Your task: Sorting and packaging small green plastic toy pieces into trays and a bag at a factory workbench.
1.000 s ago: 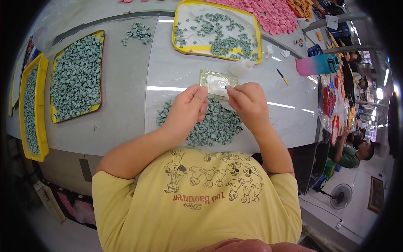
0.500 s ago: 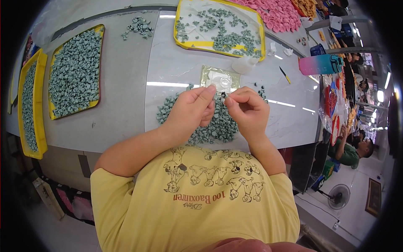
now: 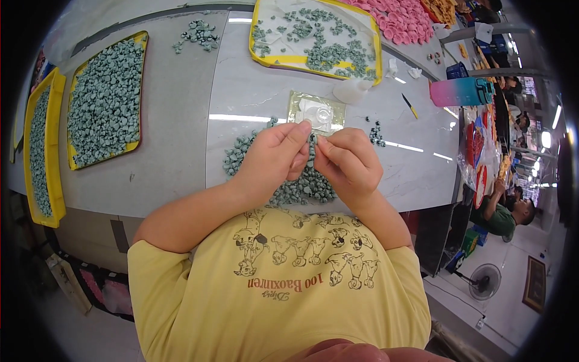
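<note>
Both hands meet over a pile of small grey-green molded pieces [image 3: 304, 188] on the table. My left hand [image 3: 272, 152] is closed, thumb tip pressed against the fingers; whatever it pinches is hidden. Close beside it, my right hand [image 3: 351, 158] is closed in a pinch, with a small grey-green piece [image 3: 313, 139] showing at its fingertips, between the two hands. Just beyond the fingertips lies a flat pale yellow-green packet [image 3: 338, 116] with a clear round dish [image 3: 321, 114] on it.
A white bottle [image 3: 352, 91] stands behind the packet, near a paper-lined yellow tray [image 3: 256, 55]. A pen-like tool [image 3: 409, 106] and a pink-and-blue water bottle [image 3: 455, 92] are at right. Yellow-rimmed trays [image 3: 142, 90] of green pieces sit at left; pink pieces [image 3: 401, 21] lie far back.
My right hand has moved slightly left, bringing its small piece up against my left fingertips. My left hand has barely moved.
</note>
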A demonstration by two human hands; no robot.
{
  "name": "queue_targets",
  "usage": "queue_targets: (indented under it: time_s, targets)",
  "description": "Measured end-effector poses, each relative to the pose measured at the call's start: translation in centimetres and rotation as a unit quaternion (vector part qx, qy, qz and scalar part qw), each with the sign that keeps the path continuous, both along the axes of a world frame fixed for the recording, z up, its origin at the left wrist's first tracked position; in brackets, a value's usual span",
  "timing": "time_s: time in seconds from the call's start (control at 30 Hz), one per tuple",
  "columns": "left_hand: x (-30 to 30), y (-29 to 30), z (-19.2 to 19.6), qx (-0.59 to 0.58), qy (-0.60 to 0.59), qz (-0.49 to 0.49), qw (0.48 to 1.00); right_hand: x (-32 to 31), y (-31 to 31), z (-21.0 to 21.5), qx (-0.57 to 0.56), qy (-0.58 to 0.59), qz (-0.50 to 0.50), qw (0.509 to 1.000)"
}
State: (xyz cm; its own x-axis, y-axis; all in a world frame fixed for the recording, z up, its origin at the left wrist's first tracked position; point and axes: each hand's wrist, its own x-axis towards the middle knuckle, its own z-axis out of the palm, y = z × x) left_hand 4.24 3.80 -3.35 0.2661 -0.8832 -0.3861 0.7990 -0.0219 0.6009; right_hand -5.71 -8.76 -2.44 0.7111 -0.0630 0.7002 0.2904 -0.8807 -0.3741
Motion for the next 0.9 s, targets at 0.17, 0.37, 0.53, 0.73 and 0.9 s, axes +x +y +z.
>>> queue_targets:
  time_s: [0.17,0.37,0.53,0.73,0.9]
  targets:
    - [-0.3,0.0,0.6,0.005,-0.015,0.018,1.0,0.1,0.3,0.1,-0.008,-0.007,0.009,1.0]
    - [-1.1,0.2,0.2,0.005,-0.145,0.052,0.988,0.1,0.8,-0.7,0.039,-0.04,0.019,0.998]
    - [-1.8,0.0,0.5,-0.014,-0.221,0.076,0.972,-0.6,0.5,-1.2,0.117,-0.05,0.024,0.992]
    - [-1.9,-0.2,0.8,-0.01,-0.165,0.069,0.984,-0.9,0.2,-0.5,0.083,-0.025,-0.003,0.996]
    - [-1.9,-0.1,0.6,-0.008,-0.166,0.066,0.984,-0.8,0.2,-0.5,0.063,-0.046,0.0,0.997]
